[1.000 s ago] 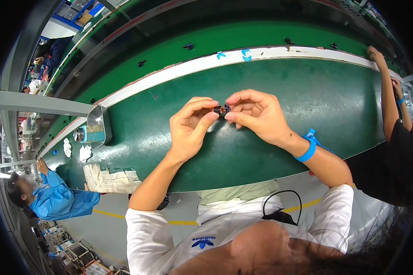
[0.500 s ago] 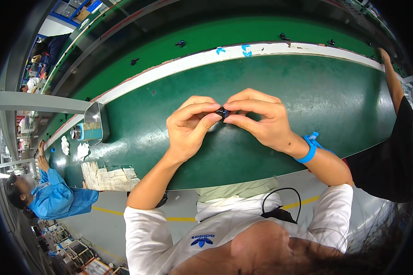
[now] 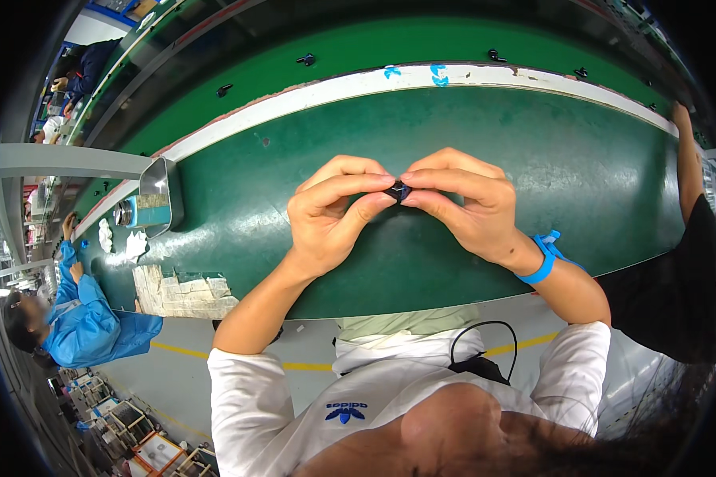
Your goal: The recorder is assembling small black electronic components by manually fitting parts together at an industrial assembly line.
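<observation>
Over the middle of the green worktop, a small glossy dark earbud [image 3: 398, 191] is pinched between both hands. My left hand [image 3: 332, 208] grips its left side with thumb and fingertips, the other fingers curled behind. On the opposite side, my right hand [image 3: 468, 203] holds it the same way, a blue strap [image 3: 542, 258] around that wrist. The fingertips cover most of the earbud, so its details are hidden. Both hands are raised in front of my chest, fingertips almost meeting.
Beyond a white ledge [image 3: 334, 89] runs a green belt [image 3: 398, 52] with several dark earbuds [image 3: 305, 60]. At left stand a metal tray [image 3: 175, 199] with a blue container [image 3: 149, 211], white crumpled tissue [image 3: 136, 246] and worn paper [image 3: 181, 292]. Co-workers sit to either side.
The view has shifted slightly. Both hands keep their pinch on the earbud, which looks slightly turned. The earbuds on the belt have drifted left relative to the ledge.
</observation>
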{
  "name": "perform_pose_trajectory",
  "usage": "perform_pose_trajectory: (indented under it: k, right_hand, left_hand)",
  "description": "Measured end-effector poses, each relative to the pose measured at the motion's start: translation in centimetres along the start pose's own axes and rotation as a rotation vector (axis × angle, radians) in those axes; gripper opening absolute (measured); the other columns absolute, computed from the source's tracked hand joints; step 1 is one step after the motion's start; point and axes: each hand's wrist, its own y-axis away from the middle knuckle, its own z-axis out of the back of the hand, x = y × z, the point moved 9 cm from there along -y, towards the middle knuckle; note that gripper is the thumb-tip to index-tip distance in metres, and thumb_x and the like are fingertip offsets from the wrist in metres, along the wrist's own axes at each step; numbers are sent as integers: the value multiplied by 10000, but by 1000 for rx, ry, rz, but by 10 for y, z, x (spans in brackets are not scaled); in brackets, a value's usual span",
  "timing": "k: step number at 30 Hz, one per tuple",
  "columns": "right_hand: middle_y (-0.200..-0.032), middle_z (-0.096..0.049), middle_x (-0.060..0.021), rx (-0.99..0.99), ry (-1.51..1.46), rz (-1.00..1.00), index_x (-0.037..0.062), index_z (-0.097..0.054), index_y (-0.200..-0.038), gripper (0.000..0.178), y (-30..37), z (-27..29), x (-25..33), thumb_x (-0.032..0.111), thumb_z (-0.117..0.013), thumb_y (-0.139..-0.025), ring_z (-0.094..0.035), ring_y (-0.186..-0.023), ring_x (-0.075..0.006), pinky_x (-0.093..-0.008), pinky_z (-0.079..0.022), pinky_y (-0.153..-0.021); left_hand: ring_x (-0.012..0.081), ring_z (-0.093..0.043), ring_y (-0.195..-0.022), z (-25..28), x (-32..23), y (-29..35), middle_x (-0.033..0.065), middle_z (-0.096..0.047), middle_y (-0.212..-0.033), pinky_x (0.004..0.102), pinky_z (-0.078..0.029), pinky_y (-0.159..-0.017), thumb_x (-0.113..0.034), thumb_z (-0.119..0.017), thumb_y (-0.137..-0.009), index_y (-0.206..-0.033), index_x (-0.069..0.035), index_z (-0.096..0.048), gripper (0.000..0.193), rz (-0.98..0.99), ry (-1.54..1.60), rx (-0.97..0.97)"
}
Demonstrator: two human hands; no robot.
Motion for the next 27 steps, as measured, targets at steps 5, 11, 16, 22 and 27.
perform_pose_trajectory:
  k: [5,11,16,22,27]
  right_hand:
    - [-895,-704,-136,16,-5,6,-11,-722,-964,210,0,-1,2,-14,-771,-759,-679,-758,-195,-267,-533,-625]
    - [-891,-696,-144,28,-12,42,-17,-719,-965,225,2,-2,3,-37,-773,-748,-678,-753,-202,-266,-536,-617]
    - [-885,-691,-151,34,7,78,-23,-713,-960,229,2,-2,6,-53,-772,-741,-677,-753,-206,-269,-537,-597]
    - [-883,-683,-164,67,52,146,-27,-702,-955,224,2,-1,14,-76,-759,-744,-674,-745,-215,-272,-542,-586]
    - [-890,-680,-162,61,36,129,-28,-700,-952,217,2,-2,11,-82,-752,-748,-672,-743,-215,-279,-542,-586]
  left_hand:
    - [207,-643,-920,0,-4,0,157,-636,-1029,294,-558,-789,115,-678,-819,-1016,46,-691,210,-19,-45,6]
    - [205,-653,-901,-1,-4,1,157,-638,-1027,290,-560,-781,115,-678,-817,-1010,47,-694,205,0,-19,11]
    - [202,-655,-902,-1,-5,0,154,-639,-1024,289,-560,-777,111,-682,-817,-1005,46,-696,199,12,-29,26]
    - [196,-656,-893,-1,-3,0,151,-638,-1011,281,-560,-768,104,-695,-810,-995,39,-701,196,36,-11,44]
    - [192,-657,-884,-1,-3,0,148,-639,-1009,272,-562,-757,101,-698,-808,-979,27,-710,187,42,-8,39]
